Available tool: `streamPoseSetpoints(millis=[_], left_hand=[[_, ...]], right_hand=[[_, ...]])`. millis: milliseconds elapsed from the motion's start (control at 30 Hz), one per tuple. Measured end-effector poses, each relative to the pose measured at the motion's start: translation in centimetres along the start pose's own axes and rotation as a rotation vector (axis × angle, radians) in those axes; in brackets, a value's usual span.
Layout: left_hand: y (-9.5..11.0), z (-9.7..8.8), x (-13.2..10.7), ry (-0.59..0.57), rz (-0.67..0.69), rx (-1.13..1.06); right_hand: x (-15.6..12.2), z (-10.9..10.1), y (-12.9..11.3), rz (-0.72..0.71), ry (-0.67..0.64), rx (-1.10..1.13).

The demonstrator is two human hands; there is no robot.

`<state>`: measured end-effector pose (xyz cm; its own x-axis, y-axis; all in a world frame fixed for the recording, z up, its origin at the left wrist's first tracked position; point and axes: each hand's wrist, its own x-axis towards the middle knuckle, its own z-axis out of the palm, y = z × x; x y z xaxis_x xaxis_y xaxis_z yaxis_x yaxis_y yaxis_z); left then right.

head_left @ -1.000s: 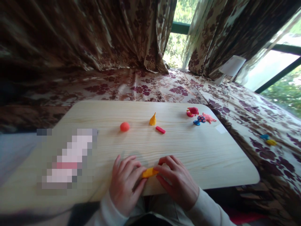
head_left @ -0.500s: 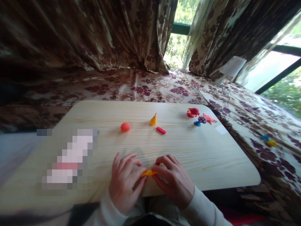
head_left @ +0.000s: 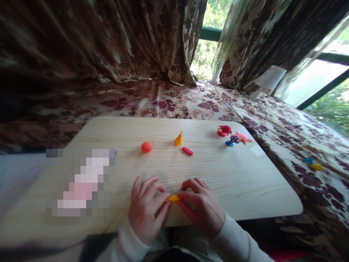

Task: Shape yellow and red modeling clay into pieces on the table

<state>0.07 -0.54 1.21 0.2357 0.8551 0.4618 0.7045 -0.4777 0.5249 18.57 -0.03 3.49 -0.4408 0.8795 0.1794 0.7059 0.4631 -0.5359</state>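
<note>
A small orange-yellow piece of modelling clay (head_left: 173,198) is stretched sideways between my two hands, just over the near edge of the table. My left hand (head_left: 148,207) pinches its left end between thumb and index finger, with the other fingers raised and spread. At the opposite end, the thumb and fingers of my right hand (head_left: 203,205) close on the clay and hide its tip. Farther back are an orange-red clay ball (head_left: 146,147), a pointed yellow clay shape (head_left: 178,139) and a short red clay stick (head_left: 187,151).
Several clay figures, among them a red one (head_left: 225,129), a blue dotted one (head_left: 232,140) and a pink one (head_left: 244,137), stand at the table's (head_left: 218,174) far right. A pixelated patch covers the left side. A white lamp (head_left: 271,77) is beyond.
Both hands keep hold of the clay in nearly the same place. Less of its middle shows between the fingers, and its ends look thinner. The whole view has shifted slightly.
</note>
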Motion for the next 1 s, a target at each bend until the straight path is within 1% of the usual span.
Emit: streamPoseSetpoints(millis=[100, 267, 333, 533, 833, 1000], left_hand=[[-0.15, 0.23, 0.15, 0.015, -0.013, 0.009], [-0.14, 0.13, 0.19, 0.045, -0.018, 0.005], [-0.21, 0.14, 0.22, 0.036, -0.011, 0.005], [-0.50, 0.47, 0.71, -0.041, -0.007, 0.012], [-0.80, 0.53, 0.75, -0.048, 0.011, 0.004], [-0.68, 0.17, 0.29, -0.052, -0.028, -0.027]], right_hand=[[0.13, -0.11, -0.03, 0.029, 0.007, -0.015], [0.10, -0.24, -0.19, 0.009, 0.026, -0.019], [0.16, -0.23, -0.15, 0.014, 0.023, -0.019], [0.73, -0.01, 0.07, 0.029, -0.010, -0.049], [0.80, 0.16, 0.34, 0.016, -0.020, -0.046], [0.54, -0.38, 0.09, 0.011, -0.040, -0.033]])
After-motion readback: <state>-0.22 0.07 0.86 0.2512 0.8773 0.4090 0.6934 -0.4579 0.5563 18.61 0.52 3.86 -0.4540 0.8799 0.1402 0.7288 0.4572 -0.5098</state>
